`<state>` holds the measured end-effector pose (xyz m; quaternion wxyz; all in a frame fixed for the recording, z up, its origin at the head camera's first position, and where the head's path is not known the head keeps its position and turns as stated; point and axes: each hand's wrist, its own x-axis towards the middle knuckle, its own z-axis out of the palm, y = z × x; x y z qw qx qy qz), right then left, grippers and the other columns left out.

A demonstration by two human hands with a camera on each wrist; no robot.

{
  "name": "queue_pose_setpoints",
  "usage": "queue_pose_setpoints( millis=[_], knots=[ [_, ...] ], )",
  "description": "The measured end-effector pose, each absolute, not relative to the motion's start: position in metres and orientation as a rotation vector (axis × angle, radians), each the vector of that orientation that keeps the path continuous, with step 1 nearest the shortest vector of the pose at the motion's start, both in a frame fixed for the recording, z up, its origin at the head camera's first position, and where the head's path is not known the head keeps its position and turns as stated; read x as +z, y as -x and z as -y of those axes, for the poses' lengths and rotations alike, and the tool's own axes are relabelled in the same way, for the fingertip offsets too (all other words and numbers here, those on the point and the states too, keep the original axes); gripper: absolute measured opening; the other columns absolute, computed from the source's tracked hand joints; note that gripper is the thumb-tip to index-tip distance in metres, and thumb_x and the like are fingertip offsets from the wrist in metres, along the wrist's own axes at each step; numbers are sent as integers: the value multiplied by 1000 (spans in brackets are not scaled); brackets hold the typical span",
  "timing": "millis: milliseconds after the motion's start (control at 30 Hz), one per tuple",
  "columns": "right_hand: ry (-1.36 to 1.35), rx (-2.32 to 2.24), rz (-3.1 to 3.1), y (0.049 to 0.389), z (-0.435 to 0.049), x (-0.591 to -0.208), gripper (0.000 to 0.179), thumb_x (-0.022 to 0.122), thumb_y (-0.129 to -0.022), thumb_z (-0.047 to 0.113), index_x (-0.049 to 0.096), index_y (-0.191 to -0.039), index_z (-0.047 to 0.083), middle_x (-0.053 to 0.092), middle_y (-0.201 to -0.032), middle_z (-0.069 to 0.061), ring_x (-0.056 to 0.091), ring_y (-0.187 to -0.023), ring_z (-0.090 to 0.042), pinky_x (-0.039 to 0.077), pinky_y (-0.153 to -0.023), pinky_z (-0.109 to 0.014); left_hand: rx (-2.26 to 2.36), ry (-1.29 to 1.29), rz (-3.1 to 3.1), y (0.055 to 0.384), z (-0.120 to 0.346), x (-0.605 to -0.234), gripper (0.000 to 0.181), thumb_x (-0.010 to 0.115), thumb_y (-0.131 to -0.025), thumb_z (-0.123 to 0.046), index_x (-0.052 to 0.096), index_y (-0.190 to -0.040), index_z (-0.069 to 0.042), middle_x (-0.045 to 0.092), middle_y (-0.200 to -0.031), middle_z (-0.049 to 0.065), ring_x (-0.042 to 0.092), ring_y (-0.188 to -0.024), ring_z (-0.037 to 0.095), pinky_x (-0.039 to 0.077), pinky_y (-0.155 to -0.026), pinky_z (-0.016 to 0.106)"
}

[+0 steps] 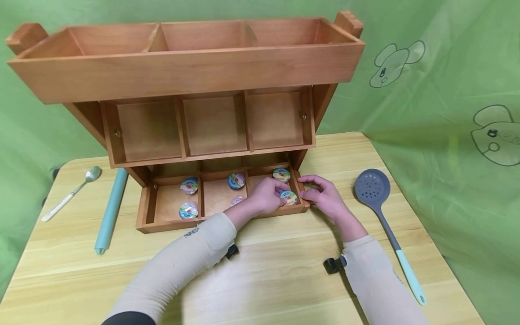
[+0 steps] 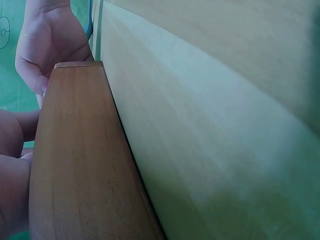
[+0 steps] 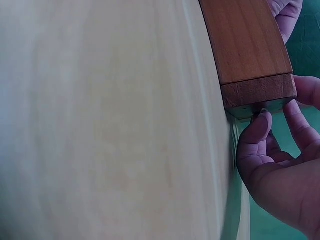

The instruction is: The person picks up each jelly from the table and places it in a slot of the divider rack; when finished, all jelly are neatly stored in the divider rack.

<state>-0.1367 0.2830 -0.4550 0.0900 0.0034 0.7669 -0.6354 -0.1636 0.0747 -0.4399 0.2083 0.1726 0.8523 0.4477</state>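
The left hand [image 1: 266, 195] curls over a cup [image 1: 288, 197] in the tray's [image 1: 221, 220] right cell; the right hand [image 1: 322, 195] pinches its corner, likely steadying it.

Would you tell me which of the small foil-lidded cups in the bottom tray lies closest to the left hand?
The cup at the front of the right compartment, at the left hand's fingertips; the other cups sit farther back or farther left.

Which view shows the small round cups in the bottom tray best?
The head view: it looks down into the bottom tray and shows the lidded cups across its compartments, one under the left hand. Both wrist views show only the tray's outer wooden wall and tabletop, no cups.
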Motion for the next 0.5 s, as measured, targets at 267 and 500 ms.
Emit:
queue_pose_setpoints(
  millis=[267,500],
  knots=[
    [-15,-1918,-2248,137,-283,-454,44,66,-89,-4,56,-132,-6,53,-128,-23,63,-84,-13,56,-70,-27,1241,-520,-2395,161,-72,-436,38,74,-89,-8,68,-126,-7,68,-111,2,62,-98,15,49,-85,26],
    [-3,-1801,-2423,132,-287,-451,43,71,-89,0,59,-130,-2,61,-114,-27,65,-85,-19,56,-70,-30,1351,-601,-2519,141,-52,-425,47,72,-90,-13,61,-136,-7,64,-130,11,60,-117,27,48,-98,36]
  ],
)
